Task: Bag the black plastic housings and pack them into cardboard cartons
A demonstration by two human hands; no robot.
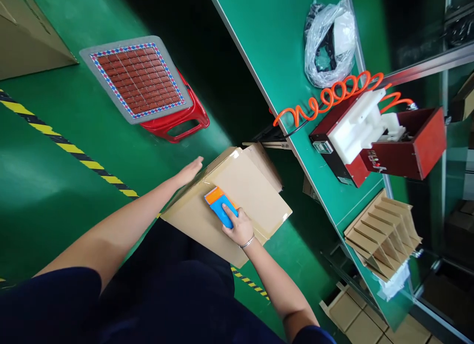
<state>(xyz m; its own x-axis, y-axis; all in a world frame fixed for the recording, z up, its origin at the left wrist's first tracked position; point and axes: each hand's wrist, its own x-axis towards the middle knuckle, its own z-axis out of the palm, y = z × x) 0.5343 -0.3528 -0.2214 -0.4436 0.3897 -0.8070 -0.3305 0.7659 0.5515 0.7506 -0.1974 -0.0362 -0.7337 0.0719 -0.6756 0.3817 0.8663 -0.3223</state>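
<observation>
A brown cardboard carton [255, 186] stands in front of my body, its flaps folded out and bits of shiny tape at its corners. My right hand [241, 228] grips a flat blue block with an orange end [221, 210] above the near flap; its exact kind is unclear. The thumb lies along its blue face. My left hand [189, 172] is at the carton's left edge, fingers stretched out along the side. Whether its palm touches the cardboard is hard to see.
A red stool [200, 117] with a tiled mat [142, 79] stands at upper left. On the green workbench [259, 32] are a red machine [425, 151], an orange coiled hose [314, 107], a plastic-wrapped item [329, 42] and a cardboard divider [385, 230]. Another carton [33, 37] sits far left.
</observation>
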